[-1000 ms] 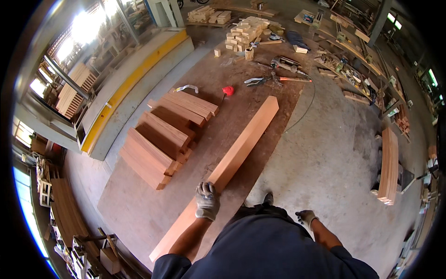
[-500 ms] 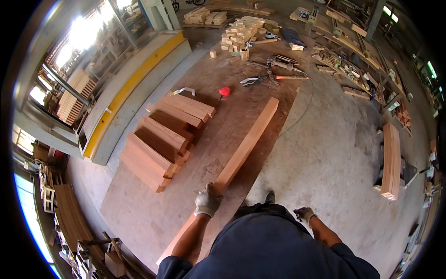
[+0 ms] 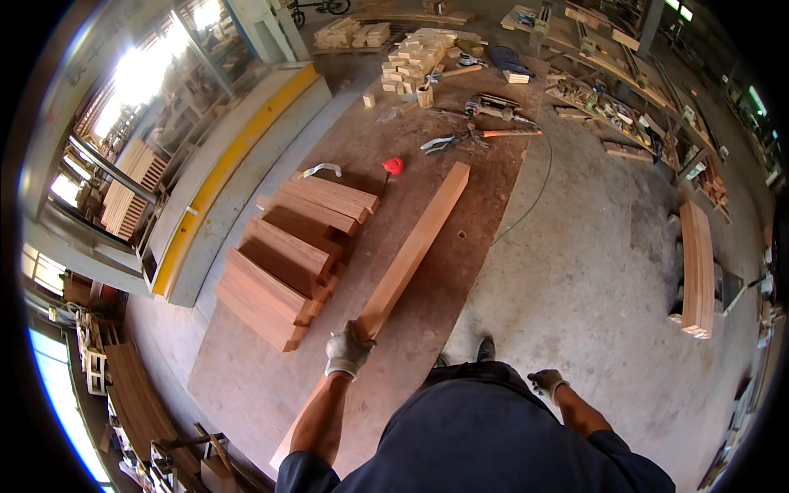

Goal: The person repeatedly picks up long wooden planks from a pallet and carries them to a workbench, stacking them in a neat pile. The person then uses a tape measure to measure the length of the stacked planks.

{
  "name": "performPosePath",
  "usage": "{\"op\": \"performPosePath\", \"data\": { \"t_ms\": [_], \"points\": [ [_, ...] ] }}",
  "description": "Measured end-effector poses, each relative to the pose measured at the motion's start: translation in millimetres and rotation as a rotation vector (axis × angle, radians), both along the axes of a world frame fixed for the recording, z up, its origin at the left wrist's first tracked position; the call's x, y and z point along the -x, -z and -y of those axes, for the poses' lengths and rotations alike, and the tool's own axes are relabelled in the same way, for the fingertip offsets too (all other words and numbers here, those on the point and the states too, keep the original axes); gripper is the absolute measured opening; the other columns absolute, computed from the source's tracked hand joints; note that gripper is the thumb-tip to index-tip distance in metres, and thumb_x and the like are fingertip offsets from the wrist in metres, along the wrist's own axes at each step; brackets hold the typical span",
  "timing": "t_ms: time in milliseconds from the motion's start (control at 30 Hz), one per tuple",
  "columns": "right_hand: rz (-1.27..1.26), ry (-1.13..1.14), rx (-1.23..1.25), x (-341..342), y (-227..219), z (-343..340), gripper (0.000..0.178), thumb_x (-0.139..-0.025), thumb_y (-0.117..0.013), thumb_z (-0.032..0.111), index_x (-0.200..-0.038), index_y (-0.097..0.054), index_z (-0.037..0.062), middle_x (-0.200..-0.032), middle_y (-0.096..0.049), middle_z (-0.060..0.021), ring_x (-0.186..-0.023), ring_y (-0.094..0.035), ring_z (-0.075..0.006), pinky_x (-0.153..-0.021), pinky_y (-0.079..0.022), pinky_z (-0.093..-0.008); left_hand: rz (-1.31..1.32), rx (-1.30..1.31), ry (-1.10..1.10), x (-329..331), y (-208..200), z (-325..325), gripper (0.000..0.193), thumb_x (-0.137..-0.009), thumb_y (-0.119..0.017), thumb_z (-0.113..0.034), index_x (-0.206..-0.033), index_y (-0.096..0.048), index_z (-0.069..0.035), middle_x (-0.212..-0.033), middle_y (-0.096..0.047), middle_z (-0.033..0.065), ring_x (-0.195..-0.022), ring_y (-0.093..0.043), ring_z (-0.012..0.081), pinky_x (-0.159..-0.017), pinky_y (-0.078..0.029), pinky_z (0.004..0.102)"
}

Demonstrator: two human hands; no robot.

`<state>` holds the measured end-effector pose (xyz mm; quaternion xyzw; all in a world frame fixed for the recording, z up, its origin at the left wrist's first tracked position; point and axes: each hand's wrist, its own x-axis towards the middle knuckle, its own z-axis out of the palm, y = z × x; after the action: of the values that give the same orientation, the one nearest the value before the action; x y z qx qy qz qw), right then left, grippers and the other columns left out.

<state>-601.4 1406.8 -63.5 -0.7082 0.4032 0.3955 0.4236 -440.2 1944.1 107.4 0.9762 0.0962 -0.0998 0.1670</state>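
Note:
My left hand (image 3: 348,351), in a pale work glove, is wrapped round a long, square-edged reddish wooden beam (image 3: 417,242). The beam slants across a brown sheet-covered work surface, its far end pointing up and right; my forearm covers part of its near end. My right hand (image 3: 548,383), gloved with dark fingertips, hangs by my right side, its fingers loosely bent and a little apart, holding nothing. Left of the beam lies a row of cut reddish wooden pieces (image 3: 283,267), stacked side by side.
Beyond the beam lie a red tape measure (image 3: 393,167), an orange-handled hammer (image 3: 511,132), a power tool (image 3: 493,107) with a cord and a pile of small wood blocks (image 3: 413,59). A yellow-edged machine (image 3: 234,172) stands left. Long boards (image 3: 697,271) rest at the right.
My left hand and the beam have shifted slightly left in the picture, with the view moving too. The hand keeps its grip. My right hand still hangs at my side.

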Motion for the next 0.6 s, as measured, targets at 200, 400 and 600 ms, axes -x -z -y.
{"op": "performPosePath", "data": {
  "t_ms": [200, 400, 600],
  "points": [
    [0.075, 0.018, -0.043, -6.0, -12.8, -14.0, 0.029, -0.086, -0.074, 0.028, -0.094, -0.071, -0.0006, -0.076, -0.067, -0.0075, -0.062, -0.058, -0.0166, -0.058, -0.047, -0.0329, -0.019, 0.012, -0.016, 4.4, 24.5, -4.5, 0.061, -0.071, -0.079, -0.041, -0.119, -0.057, -0.012, -0.100, -0.070, 0.0196, -0.094, -0.065, 0.0417, -0.080, -0.054, 0.0499],
    [0.071, 0.146, -0.047, -21.4, -29.1, -24.0, 0.027, -0.085, -0.077, 0.023, -0.091, -0.070, -0.0016, -0.076, -0.068, -0.0079, -0.062, -0.060, -0.0174, -0.056, -0.048, -0.0327, 0.047, 0.022, -0.019, 5.3, 15.4, 3.3, 0.063, -0.071, -0.081, -0.042, -0.120, -0.057, -0.011, -0.103, -0.069, 0.0191, -0.098, -0.064, 0.0403, -0.082, -0.053, 0.0489],
    [0.136, 0.252, -0.098, -20.9, -24.4, -19.2, 0.022, -0.080, -0.080, 0.018, -0.076, -0.067, 0.0008, -0.070, -0.065, -0.0066, -0.057, -0.056, -0.0169, -0.054, -0.045, -0.0334, 0.024, -0.009, -0.063, 5.0, 7.2, 10.0, 0.064, -0.072, -0.080, -0.044, -0.121, -0.057, -0.010, -0.104, -0.069, 0.0187, -0.100, -0.064, 0.0390, -0.084, -0.053, 0.0478]
  ]
}}
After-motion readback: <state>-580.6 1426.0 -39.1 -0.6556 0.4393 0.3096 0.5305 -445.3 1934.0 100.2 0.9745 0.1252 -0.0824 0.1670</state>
